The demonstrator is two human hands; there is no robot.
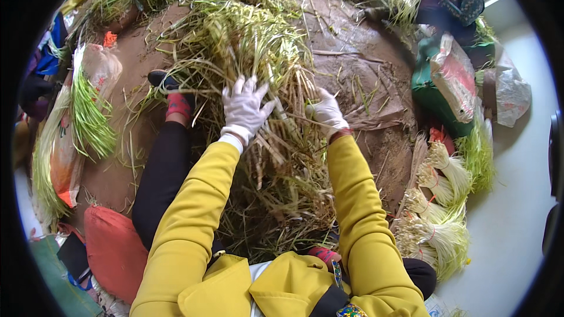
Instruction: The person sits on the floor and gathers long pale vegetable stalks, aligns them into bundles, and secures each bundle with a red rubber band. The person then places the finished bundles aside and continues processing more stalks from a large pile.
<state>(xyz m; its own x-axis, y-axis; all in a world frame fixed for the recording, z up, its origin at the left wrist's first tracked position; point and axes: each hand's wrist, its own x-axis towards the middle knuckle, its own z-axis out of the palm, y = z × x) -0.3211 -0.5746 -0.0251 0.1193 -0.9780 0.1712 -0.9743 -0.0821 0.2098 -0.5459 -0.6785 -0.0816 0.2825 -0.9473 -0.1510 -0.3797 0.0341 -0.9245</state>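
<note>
My left hand (246,103), in a whitish glove, lies spread, palm down, on a heap of long green and straw-coloured stalks (260,39) between my legs. To its right, my right hand (326,110), gloved too, is curled at the edge of the heap beside pale stalk ends (299,81). A thin stalk runs across towards its fingers; whether the hand grips it is hard to tell. Below both hands lie tangled dry stalks and leaves (282,185).
Tied bundles of pale stalks (440,224) lie at the right, below a green bag (427,83). Leafy stalks (90,110) rest on a printed sack (103,64) at the left. A red cushion-like sack (112,251) is by my left leg. A person (449,4) sits at the upper right.
</note>
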